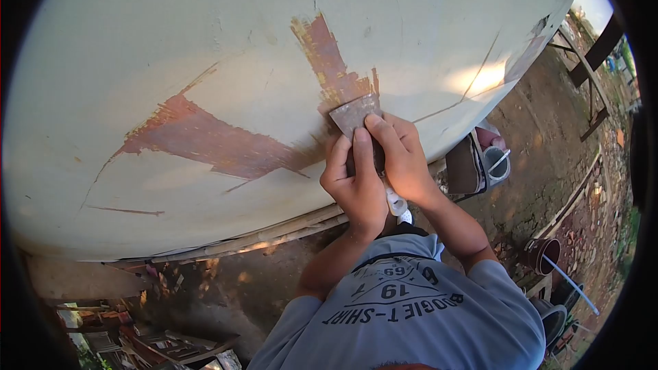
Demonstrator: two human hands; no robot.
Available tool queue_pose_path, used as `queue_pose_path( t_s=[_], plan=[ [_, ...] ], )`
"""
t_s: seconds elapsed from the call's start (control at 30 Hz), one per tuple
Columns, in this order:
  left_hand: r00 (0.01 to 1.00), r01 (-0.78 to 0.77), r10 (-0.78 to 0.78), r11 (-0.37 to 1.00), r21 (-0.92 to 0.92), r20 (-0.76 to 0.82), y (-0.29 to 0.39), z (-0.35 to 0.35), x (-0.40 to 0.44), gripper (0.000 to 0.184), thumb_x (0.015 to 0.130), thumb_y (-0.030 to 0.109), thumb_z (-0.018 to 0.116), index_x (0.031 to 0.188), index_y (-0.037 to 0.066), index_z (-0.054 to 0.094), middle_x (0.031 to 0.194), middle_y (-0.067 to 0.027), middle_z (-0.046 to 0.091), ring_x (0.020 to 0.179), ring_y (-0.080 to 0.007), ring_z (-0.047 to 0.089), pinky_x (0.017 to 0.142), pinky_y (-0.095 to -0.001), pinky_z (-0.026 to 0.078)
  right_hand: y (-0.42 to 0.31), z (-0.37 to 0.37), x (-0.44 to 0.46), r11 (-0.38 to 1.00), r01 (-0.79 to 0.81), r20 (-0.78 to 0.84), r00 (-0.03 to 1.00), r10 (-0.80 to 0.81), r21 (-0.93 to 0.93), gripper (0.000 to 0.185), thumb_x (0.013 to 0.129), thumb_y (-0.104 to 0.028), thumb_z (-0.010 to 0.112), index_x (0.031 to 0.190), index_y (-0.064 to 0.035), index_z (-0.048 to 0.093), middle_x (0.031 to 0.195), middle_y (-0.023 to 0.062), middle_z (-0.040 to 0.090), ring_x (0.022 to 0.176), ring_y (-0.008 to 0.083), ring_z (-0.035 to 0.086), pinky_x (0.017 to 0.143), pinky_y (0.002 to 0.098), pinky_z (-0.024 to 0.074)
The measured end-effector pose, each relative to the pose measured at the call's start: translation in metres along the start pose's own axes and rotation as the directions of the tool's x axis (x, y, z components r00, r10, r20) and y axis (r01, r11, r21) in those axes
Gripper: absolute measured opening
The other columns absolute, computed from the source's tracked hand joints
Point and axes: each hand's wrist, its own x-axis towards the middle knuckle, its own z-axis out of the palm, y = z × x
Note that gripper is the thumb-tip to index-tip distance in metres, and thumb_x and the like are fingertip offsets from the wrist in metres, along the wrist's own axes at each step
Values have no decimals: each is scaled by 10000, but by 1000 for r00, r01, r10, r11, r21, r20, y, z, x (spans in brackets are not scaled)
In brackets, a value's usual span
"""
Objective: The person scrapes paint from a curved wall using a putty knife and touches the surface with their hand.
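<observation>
Progress judged partial: left hand (360, 195) and right hand (406, 164) closed on flat grey metal scraper (352, 115) below bared reddish-brown strip (327, 51), wider reddish-brown patch (199, 133) bared leftward, curved off-white surface (226, 0) otherwise mostly coated.

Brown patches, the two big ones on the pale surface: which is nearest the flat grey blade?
The upper, narrower strip, whose lower end borders the blade. The other, a wider patch at lower left, sits clearly apart from it.
</observation>
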Motion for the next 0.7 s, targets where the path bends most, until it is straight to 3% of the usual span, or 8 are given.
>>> queue_pose_path(
  t_s=[0.07,0.2,0.43,0.47,0.53,0.7],
  plan=[
    [993,106,-103,993,-42,64,14,-3,5,165,988,56,562,1044,-76,643,1007,-49,631,895,-78,577,746,-242,468,0,1,-6,1000,-8,-9,1000,8,-10,312,1035,-214,455,859,2,596,777,-17,581,735,39,482,636,235,421],
    [996,-87,87,992,86,5,-5,-1,2,210,1020,126,525,944,-40,628,861,6,617,782,-31,513,660,-216,440,6,1,-3,997,43,-16,999,-44,-67,314,1031,-216,462,847,3,590,764,-18,570,727,39,474,632,238,417],
    [996,51,-47,997,-59,69,5,-1,5,212,1026,134,518,944,-30,624,868,13,610,789,-26,512,666,-215,436,-5,5,-4,998,35,-34,999,-37,-49,315,1029,-227,467,858,4,595,758,-20,566,725,47,478,638,235,419],
    [1000,-3,4,1000,-21,8,-1,2,3,209,1027,135,515,943,-23,624,860,19,600,785,-23,503,661,-213,429,-1,6,-4,998,41,-47,998,-43,-43,318,1029,-229,468,854,5,593,753,-21,564,721,47,476,635,235,418],
    [999,-19,20,999,-37,39,1,5,9,208,1028,135,515,951,-23,625,865,16,602,788,-23,506,664,-214,433,1,7,-3,998,48,-75,996,-50,-37,324,1027,-233,470,846,7,590,744,-21,560,712,46,474,629,236,414],
    [995,57,-43,985,-166,86,15,3,11,202,997,99,569,1040,-80,651,908,-12,650,823,-50,566,707,-221,471,-21,8,-2,998,26,-33,999,-28,-65,341,1034,-252,463,847,-1,599,745,-22,564,716,41,475,629,237,415]
  ],
)
